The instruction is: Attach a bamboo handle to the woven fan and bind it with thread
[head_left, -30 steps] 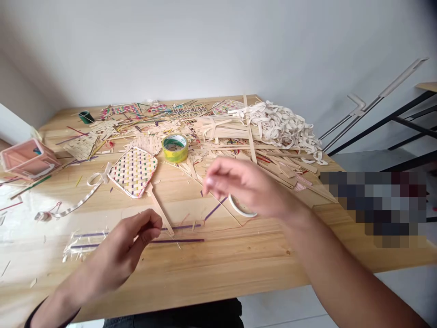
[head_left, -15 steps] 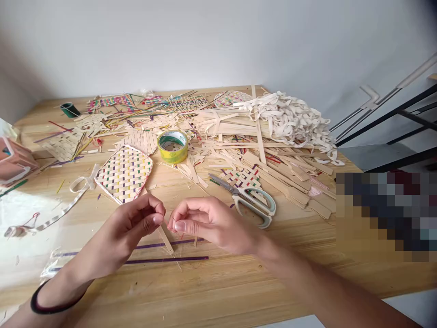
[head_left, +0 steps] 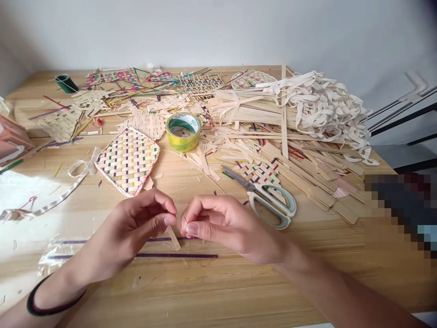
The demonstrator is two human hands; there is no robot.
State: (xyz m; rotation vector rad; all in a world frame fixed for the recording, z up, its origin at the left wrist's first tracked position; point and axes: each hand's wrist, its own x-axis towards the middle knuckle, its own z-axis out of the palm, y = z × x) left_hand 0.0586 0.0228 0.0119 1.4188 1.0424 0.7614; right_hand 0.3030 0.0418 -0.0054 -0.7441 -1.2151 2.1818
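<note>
My left hand (head_left: 145, 234) is closed in a pinch, thumb against forefinger; whatever lies between the tips is too small to make out. Close by on its right, my right hand (head_left: 221, 228) pinches a thin needle (head_left: 185, 220), only a sliver of which shows. A small gap separates the two sets of fingertips. Below them, the flat wooden handle (head_left: 173, 238) of a woven fan pokes out. The fan (head_left: 128, 161), a diamond of pale strips with coloured ones and a bound rim, lies on the table just beyond my left hand.
Scissors (head_left: 259, 193) lie partly open at the right, near a tape roll (head_left: 184, 142). Behind are loose strips, woven pieces and a heap of white ribbon (head_left: 324, 107). A green thread spool (head_left: 66, 84) stands far left. Purple strips (head_left: 177, 256) lie in front.
The view has shifted, so the table things appear farther apart and slightly higher. Both hands keep their pinches, close together, a little further right in the picture.
</note>
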